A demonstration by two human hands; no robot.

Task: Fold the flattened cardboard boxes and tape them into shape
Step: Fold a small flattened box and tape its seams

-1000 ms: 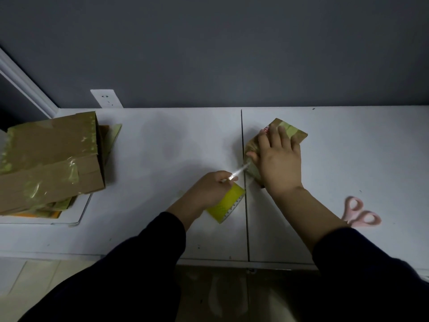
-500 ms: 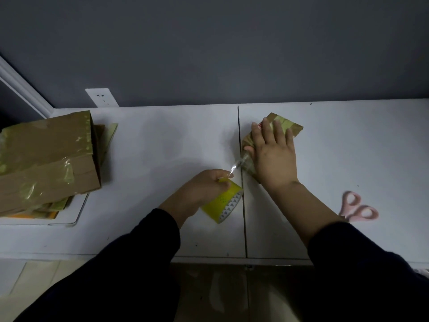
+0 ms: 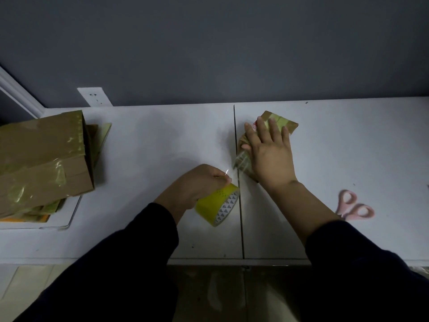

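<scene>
A small brown cardboard box, partly wrapped in clear tape, lies on the white table just right of its centre seam. My right hand lies flat on top of it with straight fingers, pressing it down. My left hand grips a yellow roll of tape near the seam, in front of the box. A clear strip of tape stretches from the roll up to the box's near left side.
A stack of larger taped cardboard boxes sits at the left on a white tray. Pink scissors lie at the right. A wall socket is behind, on the grey wall.
My left hand has drawn the tape roll slightly away from the box. The right hand stays flat on the box.
</scene>
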